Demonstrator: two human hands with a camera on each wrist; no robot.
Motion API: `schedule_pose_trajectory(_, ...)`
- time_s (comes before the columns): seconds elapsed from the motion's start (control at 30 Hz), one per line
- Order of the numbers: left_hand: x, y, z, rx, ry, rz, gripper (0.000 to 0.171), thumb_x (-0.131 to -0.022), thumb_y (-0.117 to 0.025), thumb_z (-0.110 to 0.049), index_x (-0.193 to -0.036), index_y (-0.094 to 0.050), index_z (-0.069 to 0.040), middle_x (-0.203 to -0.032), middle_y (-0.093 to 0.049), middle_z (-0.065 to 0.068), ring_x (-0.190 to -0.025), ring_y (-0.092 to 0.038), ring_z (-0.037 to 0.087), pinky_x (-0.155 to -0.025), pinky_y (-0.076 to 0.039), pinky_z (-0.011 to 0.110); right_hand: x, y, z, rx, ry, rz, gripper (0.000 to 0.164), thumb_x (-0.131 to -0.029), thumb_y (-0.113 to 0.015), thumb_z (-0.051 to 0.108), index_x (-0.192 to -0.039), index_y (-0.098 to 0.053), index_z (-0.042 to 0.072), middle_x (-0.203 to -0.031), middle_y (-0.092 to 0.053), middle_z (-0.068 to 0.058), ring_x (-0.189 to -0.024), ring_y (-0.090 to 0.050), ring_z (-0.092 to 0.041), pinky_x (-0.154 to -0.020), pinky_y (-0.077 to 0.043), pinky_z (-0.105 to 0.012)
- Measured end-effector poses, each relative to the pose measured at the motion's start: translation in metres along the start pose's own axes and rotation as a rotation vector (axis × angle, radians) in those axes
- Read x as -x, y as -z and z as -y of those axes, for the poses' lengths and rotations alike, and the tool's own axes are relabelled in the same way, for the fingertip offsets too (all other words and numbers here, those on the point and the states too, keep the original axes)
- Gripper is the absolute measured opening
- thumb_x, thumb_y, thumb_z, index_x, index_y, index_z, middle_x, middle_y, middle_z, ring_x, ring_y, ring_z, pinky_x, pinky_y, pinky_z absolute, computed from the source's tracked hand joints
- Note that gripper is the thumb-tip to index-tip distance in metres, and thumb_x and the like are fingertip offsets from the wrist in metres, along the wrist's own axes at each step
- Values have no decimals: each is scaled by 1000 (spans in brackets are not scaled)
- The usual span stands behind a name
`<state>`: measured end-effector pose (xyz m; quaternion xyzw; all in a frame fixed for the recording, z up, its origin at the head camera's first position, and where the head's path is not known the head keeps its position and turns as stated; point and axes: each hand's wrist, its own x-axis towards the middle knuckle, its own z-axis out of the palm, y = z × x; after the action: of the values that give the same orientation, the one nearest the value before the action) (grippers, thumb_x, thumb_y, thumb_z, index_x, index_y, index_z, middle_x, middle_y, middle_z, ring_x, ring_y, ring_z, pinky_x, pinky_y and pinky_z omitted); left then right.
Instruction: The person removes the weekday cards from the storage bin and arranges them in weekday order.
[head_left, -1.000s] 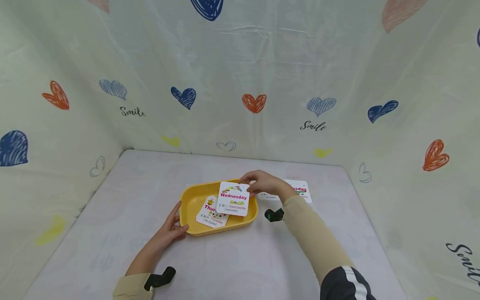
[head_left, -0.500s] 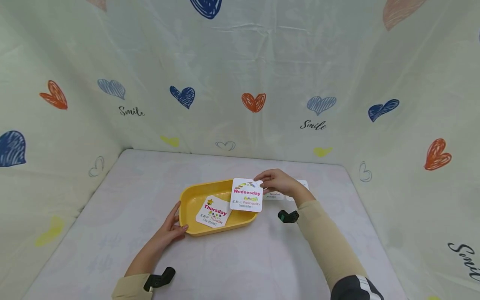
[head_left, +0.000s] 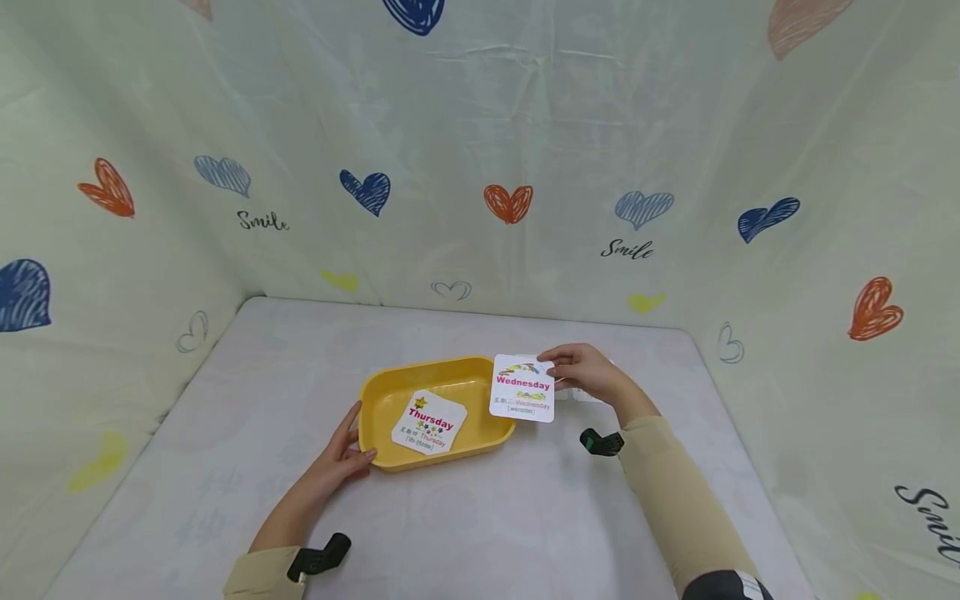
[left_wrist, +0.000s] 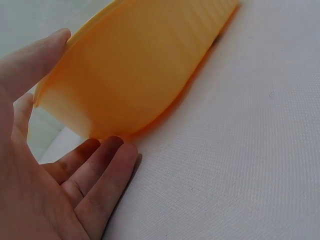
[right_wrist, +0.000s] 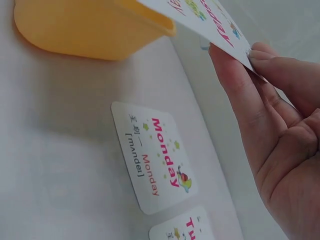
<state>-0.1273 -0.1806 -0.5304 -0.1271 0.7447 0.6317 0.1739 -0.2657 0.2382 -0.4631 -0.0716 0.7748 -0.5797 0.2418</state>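
Note:
My right hand [head_left: 588,371] pinches a white square Wednesday card [head_left: 517,396] by its right edge, thumb on top and fingers below in the right wrist view. The card is raised and overlaps the right end of the yellow tray [head_left: 378,400]. Inside the tray a Thursday card [head_left: 429,422] lies face up, slightly turned. At the tray's left end, my left hand [head_left: 337,467] holds its side. The left wrist view has the thumb [left_wrist: 55,47] at the rim and several fingertips at the tray's base.
Below the right hand a Monday card [right_wrist: 155,155] lies face up on the white table [head_left: 465,525]. Beside it is another card [right_wrist: 185,227], lettered "Tu" where it shows. A heart-print curtain [head_left: 570,150] surrounds the table's back and sides.
The right hand has carried the Wednesday card rightward, from over the tray to past its right end. The Thursday card is now fully uncovered. The left hand and tray stay put.

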Motion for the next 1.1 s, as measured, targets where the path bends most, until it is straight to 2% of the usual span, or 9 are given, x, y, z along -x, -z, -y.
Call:
schedule_pose_trajectory(0.3,-3,1,2,2,1,10,97,-89,-73,-19,-157,-6,-35,-145,-32,23,-88,-56,21,-78,-52,30,12,17,-20,-37,15,-5,45,-87,-60,-9,-132,-51,-10,-123,-57,-24,-92,-63,-24,-82,-55,-38)
schedule_pose_trajectory(0.53,-4,1,1,5,-2,14,97,-89,-72,-17,-157,-6,-33,-145,-31,24,-87,-55,21,-76,-52,29,24,28,-34,-83,37,-6,54,-85,-62,-13,-136,-44,-12,-125,-58,-24,-100,-63,-20,-84,-54,-33)
schedule_pose_trajectory(0.7,-4,2,1,5,7,10,98,-89,-73,-17,-157,-6,-34,-146,-29,24,-87,-55,21,-76,-52,29,33,36,-46,-128,53,-56,53,-86,-60,-14,-136,-42,-13,-115,-61,-18,-96,-63,-18,-82,-54,-31)
schedule_pose_trajectory(0.83,-4,2,2,-1,10,4,98,-88,-73,-18,-157,-5,-34,-147,-27,24,-87,-55,22,-77,-53,30,41,42,-55,-116,39,-104,47,-89,-62,-9,-133,-46,-13,-111,-63,-15,-94,-63,-17,-82,-54,-30)
schedule_pose_trajectory(1.1,-3,1,2,5,12,11,99,-88,-73,-18,-157,-4,-35,-147,-28,23,-87,-55,22,-78,-53,31,56,54,-70,-94,-5,-206,39,-93,-60,-4,-130,-51,-13,-123,-58,-20,-93,-63,-14,-85,-52,-27)
